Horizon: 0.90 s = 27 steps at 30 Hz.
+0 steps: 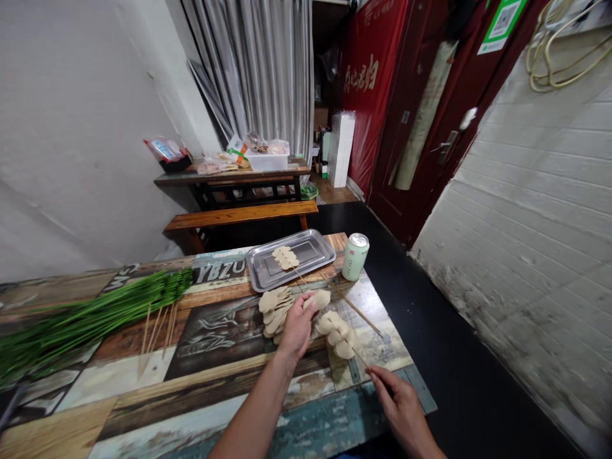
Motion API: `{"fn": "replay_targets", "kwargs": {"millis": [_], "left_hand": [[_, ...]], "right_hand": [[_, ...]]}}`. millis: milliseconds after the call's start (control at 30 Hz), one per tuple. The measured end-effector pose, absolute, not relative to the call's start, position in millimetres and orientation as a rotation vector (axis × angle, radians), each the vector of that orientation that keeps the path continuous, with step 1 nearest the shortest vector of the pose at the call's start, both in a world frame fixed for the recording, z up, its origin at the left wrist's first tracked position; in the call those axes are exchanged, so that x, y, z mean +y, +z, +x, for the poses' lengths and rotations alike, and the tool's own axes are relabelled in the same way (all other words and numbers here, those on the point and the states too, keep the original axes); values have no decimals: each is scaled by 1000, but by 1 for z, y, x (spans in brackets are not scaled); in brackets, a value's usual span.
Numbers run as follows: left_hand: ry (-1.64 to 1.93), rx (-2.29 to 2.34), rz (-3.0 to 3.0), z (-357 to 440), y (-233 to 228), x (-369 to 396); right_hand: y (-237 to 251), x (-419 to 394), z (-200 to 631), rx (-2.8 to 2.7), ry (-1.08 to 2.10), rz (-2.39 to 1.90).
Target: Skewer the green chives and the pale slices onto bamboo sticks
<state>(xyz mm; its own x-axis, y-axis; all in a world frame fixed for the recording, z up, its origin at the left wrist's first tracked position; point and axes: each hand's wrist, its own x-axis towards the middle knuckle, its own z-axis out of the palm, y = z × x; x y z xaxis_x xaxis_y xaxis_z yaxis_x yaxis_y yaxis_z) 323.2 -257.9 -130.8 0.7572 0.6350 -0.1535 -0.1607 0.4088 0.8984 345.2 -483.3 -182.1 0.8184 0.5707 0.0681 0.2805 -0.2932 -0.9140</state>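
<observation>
A pale slice (319, 298) is pinched in the left hand (297, 326) above the pile (275, 312) on the desk (191, 363). A skewer (359, 358), threaded with slices, is apparently gripped at its end by the right hand (400, 403), nearer the desk's edge.

Two bare, sleeveless forearms

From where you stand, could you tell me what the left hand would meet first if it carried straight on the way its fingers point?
The left hand points up-table. Beyond the pale slice at its fingertips, it would probably reach the metal tray first; depth is uncertain.
</observation>
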Motion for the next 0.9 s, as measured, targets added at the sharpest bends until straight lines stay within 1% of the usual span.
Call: {"fn": "replay_targets", "kwargs": {"millis": [233, 533, 767, 900], "left_hand": [[521, 519, 1105, 326, -135, -259], [664, 592, 1354, 331, -144, -257], [636, 600, 1141, 333, -148, -258], [632, 611, 1154, 334, -148, -260]], "right_hand": [[-181, -484, 346, -627, 365, -1915], [-186, -485, 349, -596, 347, -1883], [-183, -487, 349, -591, 343, -1884], [-182, -488, 349, -583, 345, -1883]]}}
